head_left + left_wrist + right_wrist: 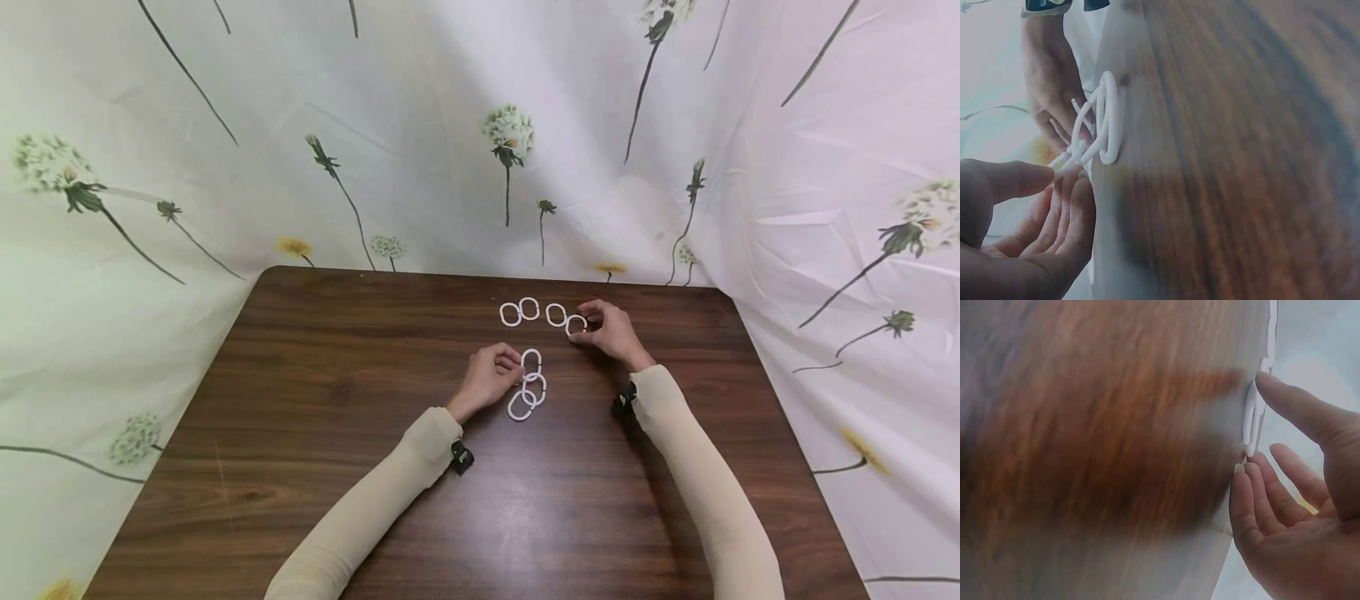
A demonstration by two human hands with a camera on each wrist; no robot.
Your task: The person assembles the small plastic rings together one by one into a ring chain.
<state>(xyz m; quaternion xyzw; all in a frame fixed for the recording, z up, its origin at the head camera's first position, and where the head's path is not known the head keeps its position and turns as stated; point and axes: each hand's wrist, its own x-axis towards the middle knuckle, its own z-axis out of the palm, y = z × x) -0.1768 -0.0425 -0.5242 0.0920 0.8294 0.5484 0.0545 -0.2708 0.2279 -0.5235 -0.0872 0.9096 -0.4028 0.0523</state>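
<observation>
My left hand (492, 375) pinches the upper link (540, 364) of a chain of three joined white oval plastic links between thumb and fingers. In the left wrist view, the other links of that chain (1112, 119) hang together beyond the fingertips, close to the table. At the back right, my right hand (611, 332) spans another white link (567, 327). Its thumb touches one end of that link, and the spread fingertips lie by the other end, as the right wrist view shows. Against this link's left side lies one more link (548, 315); whether they are hooked together I cannot tell.
Two further white links (501, 315) lie side by side near the back edge of the brown wooden table (337, 467). A white curtain with a dandelion print (435, 167) hangs behind the table and at both sides. Each wrist wears a small black camera (461, 457).
</observation>
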